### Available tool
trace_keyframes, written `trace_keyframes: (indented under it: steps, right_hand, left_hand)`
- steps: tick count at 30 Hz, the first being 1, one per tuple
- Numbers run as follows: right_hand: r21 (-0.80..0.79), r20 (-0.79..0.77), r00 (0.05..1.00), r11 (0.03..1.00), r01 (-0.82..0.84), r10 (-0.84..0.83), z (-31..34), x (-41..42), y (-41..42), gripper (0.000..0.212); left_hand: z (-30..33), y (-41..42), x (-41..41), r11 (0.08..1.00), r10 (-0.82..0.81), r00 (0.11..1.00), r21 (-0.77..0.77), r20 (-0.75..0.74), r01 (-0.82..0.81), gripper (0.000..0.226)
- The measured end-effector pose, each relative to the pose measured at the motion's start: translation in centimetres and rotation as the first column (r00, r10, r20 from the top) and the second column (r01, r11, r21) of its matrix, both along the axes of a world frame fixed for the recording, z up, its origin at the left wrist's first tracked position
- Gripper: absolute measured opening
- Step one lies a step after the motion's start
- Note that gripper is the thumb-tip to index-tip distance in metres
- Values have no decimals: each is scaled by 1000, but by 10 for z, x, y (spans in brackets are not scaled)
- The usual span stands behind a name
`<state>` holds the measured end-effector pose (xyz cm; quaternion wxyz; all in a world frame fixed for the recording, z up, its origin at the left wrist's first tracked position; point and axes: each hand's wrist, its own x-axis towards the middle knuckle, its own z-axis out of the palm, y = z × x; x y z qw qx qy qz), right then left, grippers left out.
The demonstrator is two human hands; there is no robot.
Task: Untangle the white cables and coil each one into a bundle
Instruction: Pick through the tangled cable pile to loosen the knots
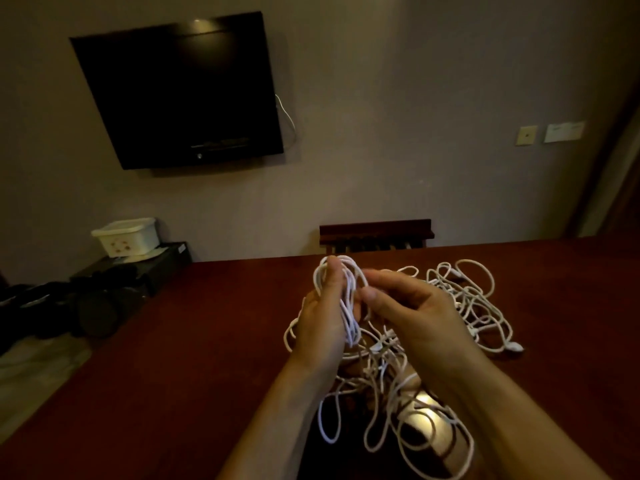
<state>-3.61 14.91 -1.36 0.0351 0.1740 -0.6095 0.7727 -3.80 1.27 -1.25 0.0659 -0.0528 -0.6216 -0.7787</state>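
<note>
Two hands in view, both raised over the red-brown table (173,358), near centre. Left hand (323,327) upright, palm facing right, fingers and thumb curled round one coil (346,299) of white cable, several loops stacked together, top of the coil arching above the fingertips, lower end hanging at the palm. Right hand (412,313) just right of it, back toward camera, fingers bent in toward the coil; fingertips blurred, looks like it pinches a strand at the coil's right side but contact is hard to confirm. Both forearms enter from the near edge, cut off by the frame bottom. White cables: exact count not possible. One loose tangle (381,403) lies below and between the hands, strands running down to the near edge, partly covered by the wrists; a second looser pile (474,299) sits on the table to the right and farther back, with a small white plug end at its near right side. Whether the two piles are joined is hidden behind the right hand. A shiny glare patch sits under the near tangle, object unclear. Far side: one dark wall-mounted TV (180,95) at left, one white plastic basket (126,235) on a black low stand at far left, one dark wooden chair back (375,232) behind the table, two wall plates (547,133) at far right. Dim light, dark clutter on the floor left unreadable.
</note>
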Motion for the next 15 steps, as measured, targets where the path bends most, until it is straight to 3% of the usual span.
trace_keyframes:
  steps: [3, 7, 11, 15]
  right_hand:
    - [10, 9, 1000, 1000, -28, 28, 1, 1, 0, 29]
    - [4, 50, 996, 998, -69, 69, -3, -1, 1, 39]
    - [9, 68, 989, 991, -130, 129, -2, -4, 8, 29]
    - [-20, 161, 964, 977, -211, 211, 2, -3, 14, 38]
  left_hand:
    - [2, 0, 2, 998, -60, 998, 17, -17, 60, 57]
    - [5, 0, 3, 999, -34, 999, 37, 1, 33, 59]
    - [6, -1, 5, 992, -100, 994, -81, -40, 97, 54]
    - [5, -3, 8, 957, -144, 985, -265, -97, 114, 75]
